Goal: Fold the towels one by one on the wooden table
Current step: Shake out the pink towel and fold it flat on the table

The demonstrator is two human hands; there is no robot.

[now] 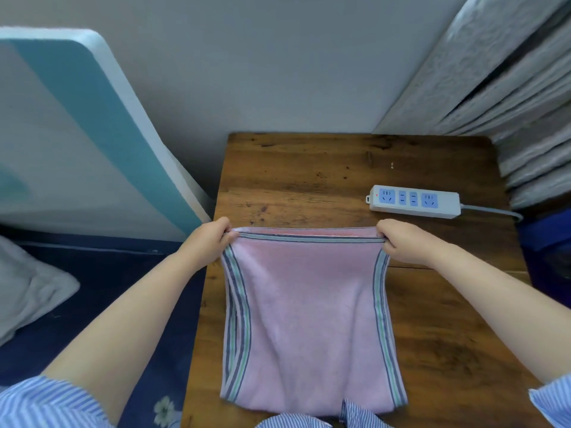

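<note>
A pink towel [309,313] with grey and green striped borders is stretched over the wooden table [309,180]. Its near end reaches the table's front edge. My left hand [207,239] pinches the towel's far left corner. My right hand [404,242] pinches the far right corner. The far edge is pulled taut between both hands, slightly lifted, and it looks doubled, with a second layer showing just behind it.
A white power strip [414,201] with blue sockets lies on the table's far right, its cable running off the right edge. Grey curtains [509,88] hang at the right. A white and teal board [77,134] leans on the wall at left, above a dark blue bed [102,288].
</note>
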